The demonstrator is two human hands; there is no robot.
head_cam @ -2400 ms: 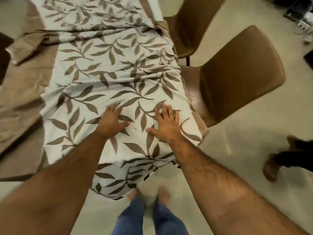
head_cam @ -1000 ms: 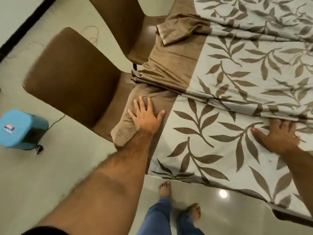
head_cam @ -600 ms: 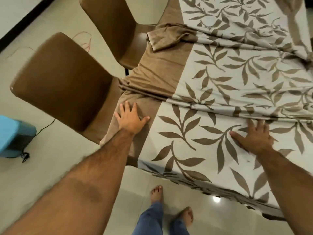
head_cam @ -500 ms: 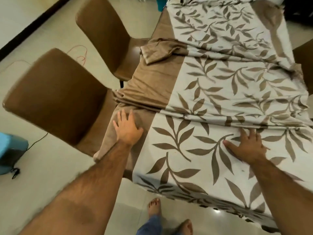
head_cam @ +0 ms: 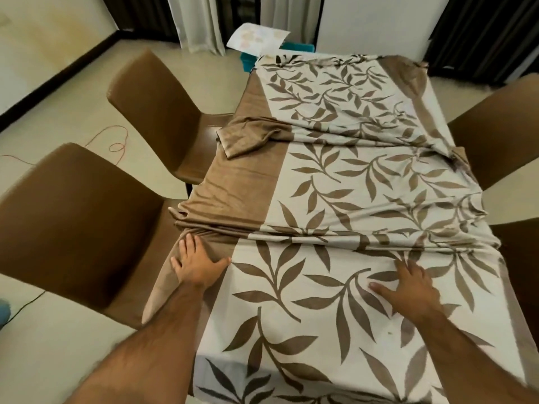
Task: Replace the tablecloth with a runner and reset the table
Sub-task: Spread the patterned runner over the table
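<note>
1. Head view: leaf-print tablecloth (head_cam: pixel 335 199) is seen spread over the table, long axis running away from the person, bunched in a ridge just beyond both hands.
2. Left hand (head_cam: pixel 195 263) is laid flat, fingers straight, on the plain brown border (head_cam: pixel 242 185).
3. Right hand (head_cam: pixel 408 287) is pressed flat on the print, nothing gripped.
4. Brown chairs (head_cam: pixel 78 223) flank both sides.

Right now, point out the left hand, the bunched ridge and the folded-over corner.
left hand (head_cam: pixel 196 265), head view, back of hand.
ridge (head_cam: pixel 335 232), head view, its middle crease.
corner (head_cam: pixel 248 137), head view, brown flap's centre.
</note>
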